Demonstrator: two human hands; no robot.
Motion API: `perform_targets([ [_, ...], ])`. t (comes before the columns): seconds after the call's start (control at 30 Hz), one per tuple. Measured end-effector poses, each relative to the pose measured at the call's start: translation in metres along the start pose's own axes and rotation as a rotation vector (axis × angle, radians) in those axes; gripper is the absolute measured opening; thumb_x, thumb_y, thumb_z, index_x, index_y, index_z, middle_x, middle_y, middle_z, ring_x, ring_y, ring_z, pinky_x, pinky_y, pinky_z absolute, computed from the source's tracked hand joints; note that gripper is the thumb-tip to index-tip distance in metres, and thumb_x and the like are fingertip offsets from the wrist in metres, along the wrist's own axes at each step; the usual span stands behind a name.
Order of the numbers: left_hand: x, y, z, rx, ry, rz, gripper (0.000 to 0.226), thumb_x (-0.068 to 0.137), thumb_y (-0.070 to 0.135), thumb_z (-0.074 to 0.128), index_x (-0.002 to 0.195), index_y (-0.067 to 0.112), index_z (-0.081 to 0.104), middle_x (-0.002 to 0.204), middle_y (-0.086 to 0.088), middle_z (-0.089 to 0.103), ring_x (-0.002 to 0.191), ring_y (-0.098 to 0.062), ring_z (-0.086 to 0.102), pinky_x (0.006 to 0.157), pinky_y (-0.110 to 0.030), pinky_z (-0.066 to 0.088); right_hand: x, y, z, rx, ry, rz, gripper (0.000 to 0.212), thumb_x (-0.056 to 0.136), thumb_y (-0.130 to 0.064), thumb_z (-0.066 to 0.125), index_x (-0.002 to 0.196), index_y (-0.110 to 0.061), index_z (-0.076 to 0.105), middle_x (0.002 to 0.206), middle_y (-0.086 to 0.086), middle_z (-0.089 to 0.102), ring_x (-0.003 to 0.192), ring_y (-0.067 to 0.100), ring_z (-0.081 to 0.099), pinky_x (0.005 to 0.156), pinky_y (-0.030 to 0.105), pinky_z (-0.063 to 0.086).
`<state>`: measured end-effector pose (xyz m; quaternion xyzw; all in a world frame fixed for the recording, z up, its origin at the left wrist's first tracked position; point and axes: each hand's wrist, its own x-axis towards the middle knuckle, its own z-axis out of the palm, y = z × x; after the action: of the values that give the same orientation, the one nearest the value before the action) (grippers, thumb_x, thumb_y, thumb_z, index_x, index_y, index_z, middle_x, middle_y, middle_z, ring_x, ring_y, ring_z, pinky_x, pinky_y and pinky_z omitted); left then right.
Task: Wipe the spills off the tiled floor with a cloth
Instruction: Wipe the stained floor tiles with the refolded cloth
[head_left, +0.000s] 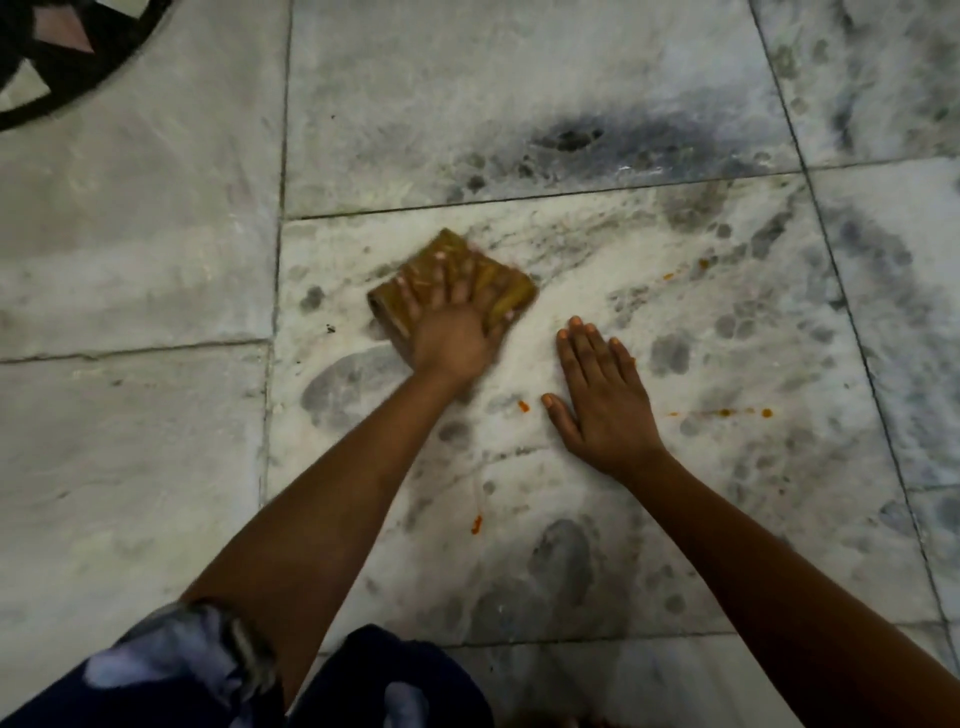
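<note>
Left hand (449, 332) flat – fingers spread, pressing cloth (452, 283), blurred; right hand (602, 395) flat on floor (156, 260); orange spills (743, 413) at 3 o'clock.

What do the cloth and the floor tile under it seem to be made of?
Cloth: apparently soft woven fabric, mustard-brown, matte; it is folded and creases under the left hand. Floor tile: probably marble, whitish with grey veining, faint sheen, dark grout lines.

A folded brown-yellow cloth (452, 283) lies flat on the pale marble floor (156, 260) — small orange spills (523, 406) dot the same tile, nearer and to its right.
</note>
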<state>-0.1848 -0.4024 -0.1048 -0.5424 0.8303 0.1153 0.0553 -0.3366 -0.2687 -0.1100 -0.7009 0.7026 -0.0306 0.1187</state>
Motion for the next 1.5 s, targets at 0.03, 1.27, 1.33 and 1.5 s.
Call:
perform_targets([
  [0.03,-0.017,0.003,0.004,0.04,0.015,0.074,0.054,0.094,0.055,0.026,0.145,0.039,0.02,0.158,0.0,0.003,0.144,-0.032,-0.004,0.108,-0.061,-0.01,0.0,-0.001,-0.001,0.003,0.001,0.002,0.067,0.094,-0.046,0.03,0.147,-0.006,0.02,0.155,0.014,0.018,0.144,0.027,0.015,0.117,0.04,0.011],
  [1.27,-0.196,-0.089,0.028,0.039,0.015,0.141,0.055,0.089,0.06,0.021,0.141,0.045,0.012,0.154,0.001,0.008,0.143,-0.031,0.011,0.107,-0.063,0.004,-0.039,-0.026,0.013,-0.001,0.044,0.057,0.074,0.091,-0.05,0.021,0.145,0.0,0.024,0.153,0.02,0.021,0.143,0.03,0.021,0.116,0.037,0.008],
  [1.33,-0.182,-0.108,0.024,0.039,0.021,-0.025,0.058,0.087,0.064,0.017,0.14,0.047,0.005,0.154,0.006,-0.001,0.144,-0.029,0.001,0.105,-0.065,-0.002,-0.039,-0.024,0.014,0.013,0.054,0.062,0.074,0.091,-0.05,0.022,0.146,-0.001,0.023,0.154,0.019,0.02,0.143,0.03,0.019,0.116,0.036,0.007],
  [1.5,-0.118,-0.087,0.014,-0.065,-0.036,-0.186,0.056,0.092,0.059,0.029,0.139,0.051,0.001,0.158,0.007,-0.005,0.143,-0.03,-0.012,0.105,-0.069,-0.006,-0.038,-0.024,0.013,0.021,0.047,0.048,0.074,0.092,-0.05,0.023,0.146,0.0,0.022,0.153,0.02,0.02,0.143,0.031,0.019,0.117,0.037,0.008],
])
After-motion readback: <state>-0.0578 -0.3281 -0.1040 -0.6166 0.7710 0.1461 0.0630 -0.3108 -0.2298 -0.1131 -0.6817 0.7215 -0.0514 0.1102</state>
